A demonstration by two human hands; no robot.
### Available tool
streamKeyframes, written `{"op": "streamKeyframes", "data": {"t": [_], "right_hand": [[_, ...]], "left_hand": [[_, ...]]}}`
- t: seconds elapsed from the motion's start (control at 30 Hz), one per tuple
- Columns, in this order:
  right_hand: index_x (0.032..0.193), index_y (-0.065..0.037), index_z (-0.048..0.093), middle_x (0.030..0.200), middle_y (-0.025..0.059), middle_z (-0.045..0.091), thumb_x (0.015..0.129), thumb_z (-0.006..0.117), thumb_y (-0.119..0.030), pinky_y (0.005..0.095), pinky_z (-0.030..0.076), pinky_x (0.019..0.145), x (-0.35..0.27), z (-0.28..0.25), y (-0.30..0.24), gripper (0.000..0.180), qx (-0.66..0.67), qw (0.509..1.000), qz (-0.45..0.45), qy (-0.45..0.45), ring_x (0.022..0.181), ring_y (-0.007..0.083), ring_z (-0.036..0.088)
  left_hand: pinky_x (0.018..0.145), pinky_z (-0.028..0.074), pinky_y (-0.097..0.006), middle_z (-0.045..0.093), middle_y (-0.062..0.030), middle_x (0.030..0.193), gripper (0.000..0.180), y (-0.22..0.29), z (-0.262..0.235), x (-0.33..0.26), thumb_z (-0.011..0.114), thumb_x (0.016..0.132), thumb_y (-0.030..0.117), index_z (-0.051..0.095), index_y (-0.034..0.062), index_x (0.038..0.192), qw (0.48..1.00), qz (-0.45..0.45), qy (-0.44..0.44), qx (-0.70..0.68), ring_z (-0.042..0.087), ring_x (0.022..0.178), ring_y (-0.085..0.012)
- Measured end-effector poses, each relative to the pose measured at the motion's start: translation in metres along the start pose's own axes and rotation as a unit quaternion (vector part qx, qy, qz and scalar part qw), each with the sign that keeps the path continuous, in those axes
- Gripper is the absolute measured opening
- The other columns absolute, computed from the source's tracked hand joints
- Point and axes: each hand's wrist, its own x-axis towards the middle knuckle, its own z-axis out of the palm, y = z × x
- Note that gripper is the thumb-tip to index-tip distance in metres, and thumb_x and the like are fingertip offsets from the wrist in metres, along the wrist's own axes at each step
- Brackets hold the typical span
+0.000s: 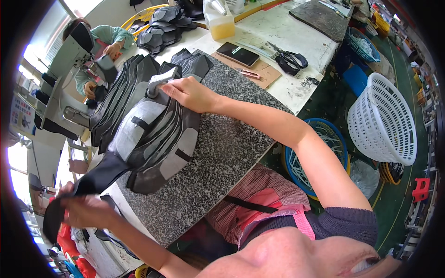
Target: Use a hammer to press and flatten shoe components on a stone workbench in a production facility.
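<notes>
Gripping a dark fabric piece (95,178) at the lower left, the left hand (83,211) is closed on its near end, fingers pinched over the cloth. That piece runs long and narrow, up and to the right from the left hand toward the stack (155,139) of grey and black cut pieces — its far end seems tucked under the stack's lower edge. The stack lies on a speckled stone slab (218,162), between the two hands, fanned with its long axis running from the left hand up toward the right hand. The right hand (190,92) rests on the stack's upper end, fingers curled loosely, touching a grey metal tool (160,83) — whether it truly grips the tool I cannot tell. The right hand is nearer the stack. Beyond the right hand lie a phone (238,54) and scissors (287,58).
</notes>
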Motion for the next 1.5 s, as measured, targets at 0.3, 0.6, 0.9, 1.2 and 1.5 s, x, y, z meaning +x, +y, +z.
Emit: {"op": "streamKeyframes", "data": {"t": [0.3,0.6,0.9,1.2,1.5], "right_hand": [[0.086,0.004,0.059,0.060,0.0182,0.050,0.104,0.047,-0.040,0.0405,0.041,0.057,-0.006,0.001,-0.008,0.049,0.018,0.999,-0.040,0.013,0.055,0.0248,0.046],[0.109,-0.003,0.055,0.069,-0.0054,0.037,0.104,0.037,-0.052,0.0206,0.026,0.049,-0.139,-0.071,-0.056,0.053,0.191,0.969,0.150,-0.034,0.056,0.0030,0.032],[0.111,-0.001,0.062,0.078,-0.0016,0.052,0.105,0.046,-0.034,0.0243,0.041,0.063,-0.198,-0.120,-0.093,0.037,0.036,0.906,0.377,-0.190,0.072,0.0071,0.048],[0.113,0.003,0.057,0.073,0.0182,0.058,0.100,0.052,-0.019,0.0353,0.045,0.063,-0.191,-0.099,-0.093,0.026,-0.020,0.921,0.304,-0.244,0.063,0.0329,0.047],[0.114,0.002,0.056,0.082,0.0183,0.062,0.098,0.057,-0.018,0.0368,0.045,0.069,-0.162,-0.102,-0.108,0.025,-0.058,0.869,0.395,-0.292,0.077,0.0344,0.055]], "left_hand": [[0.068,0.052,-0.030,0.068,-0.0124,0.087,0.024,0.112,-0.042,0.006,0.062,0.096,0.016,0.064,-0.0060,0.085,0.877,-0.035,0.057,0.476,0.064,0.073,-0.0180],[0.057,0.045,-0.030,0.053,-0.0132,0.065,0.020,0.099,0.067,-0.169,0.063,0.094,0.012,0.062,-0.0021,0.108,0.609,-0.426,-0.667,0.048,0.046,0.058,-0.0122],[0.067,0.049,-0.033,0.063,-0.0110,0.086,0.027,0.066,0.117,-0.220,0.073,0.081,0.006,0.068,-0.0002,0.106,0.686,-0.383,-0.612,0.096,0.060,0.073,-0.0217],[0.077,0.048,-0.038,0.067,-0.0136,0.088,0.021,0.055,0.125,-0.213,0.073,0.081,0.008,0.071,-0.0010,0.099,0.655,-0.352,-0.665,0.078,0.061,0.086,-0.0277],[0.072,0.046,-0.037,0.066,-0.0072,0.084,0.011,0.047,0.123,-0.219,0.072,0.081,0.006,0.073,0.0028,0.091,0.688,-0.250,-0.676,0.087,0.057,0.081,-0.0243]]}}
